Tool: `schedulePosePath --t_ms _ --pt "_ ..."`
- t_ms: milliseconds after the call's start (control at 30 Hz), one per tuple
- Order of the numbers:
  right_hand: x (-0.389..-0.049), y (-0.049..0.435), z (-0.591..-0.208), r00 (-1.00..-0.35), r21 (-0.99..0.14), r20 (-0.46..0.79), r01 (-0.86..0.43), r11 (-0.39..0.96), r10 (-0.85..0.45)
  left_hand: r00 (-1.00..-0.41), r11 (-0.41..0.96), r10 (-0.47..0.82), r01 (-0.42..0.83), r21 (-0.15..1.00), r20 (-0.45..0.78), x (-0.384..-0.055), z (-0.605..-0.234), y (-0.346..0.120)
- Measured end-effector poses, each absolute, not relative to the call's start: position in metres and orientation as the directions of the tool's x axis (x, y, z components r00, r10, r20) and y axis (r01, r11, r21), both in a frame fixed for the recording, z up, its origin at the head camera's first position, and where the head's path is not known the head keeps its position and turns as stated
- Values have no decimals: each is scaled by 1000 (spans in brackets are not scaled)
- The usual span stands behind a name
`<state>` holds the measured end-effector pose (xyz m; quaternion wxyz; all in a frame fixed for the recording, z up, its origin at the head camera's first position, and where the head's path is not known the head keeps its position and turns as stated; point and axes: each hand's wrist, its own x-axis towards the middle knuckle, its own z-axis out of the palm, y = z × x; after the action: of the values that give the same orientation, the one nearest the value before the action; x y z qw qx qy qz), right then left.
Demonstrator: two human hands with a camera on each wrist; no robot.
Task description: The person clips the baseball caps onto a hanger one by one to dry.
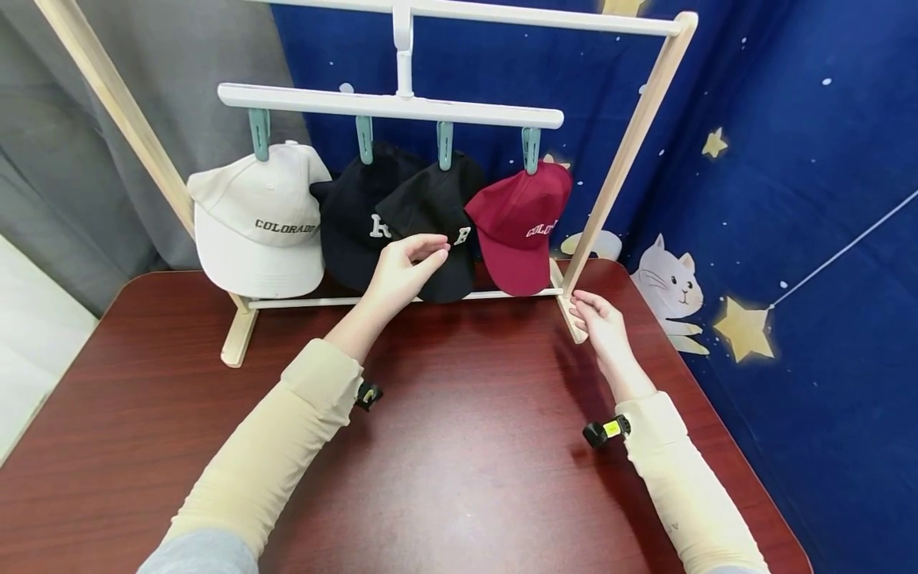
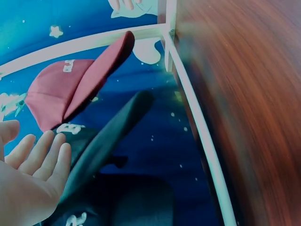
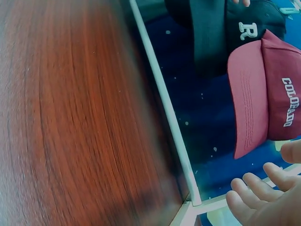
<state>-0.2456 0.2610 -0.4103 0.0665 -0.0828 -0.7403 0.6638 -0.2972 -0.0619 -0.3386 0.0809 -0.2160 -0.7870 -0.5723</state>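
A white cap (image 1: 258,199) lettered COLORADO, a dark cap (image 1: 347,215), a black cap (image 1: 430,199) with a white letter and a red cap (image 1: 512,211) hang side by side, each from a green clip. My left hand (image 1: 403,271) is in front of the two dark caps, fingers loosely bent, nothing in its grasp. In the left wrist view its fingertips (image 2: 60,141) overlap the black cap's front. My right hand (image 1: 604,328) hovers by the right foot of the rack, below the red cap, its fingers relaxed and holding nothing.
A white clip hanger (image 1: 315,100) hooks onto the top bar of a wooden rack (image 1: 631,151). The rack's feet and low white rail stand at the back of a reddish-brown table (image 1: 459,446). Behind hang a blue starry curtain (image 1: 825,199) and a grey curtain (image 1: 57,143).
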Motion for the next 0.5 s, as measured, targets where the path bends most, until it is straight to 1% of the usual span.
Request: schedulePosePath --t_ms 367,500 --pt "-244 268 -404 -974 -974 90 -43 223 206 -895 329 221 442 834 387 -285 -347 -94" --pt "-242 271 -402 -973 -955 135 -76 287 190 -900 355 209 434 828 382 -281 -351 -109"
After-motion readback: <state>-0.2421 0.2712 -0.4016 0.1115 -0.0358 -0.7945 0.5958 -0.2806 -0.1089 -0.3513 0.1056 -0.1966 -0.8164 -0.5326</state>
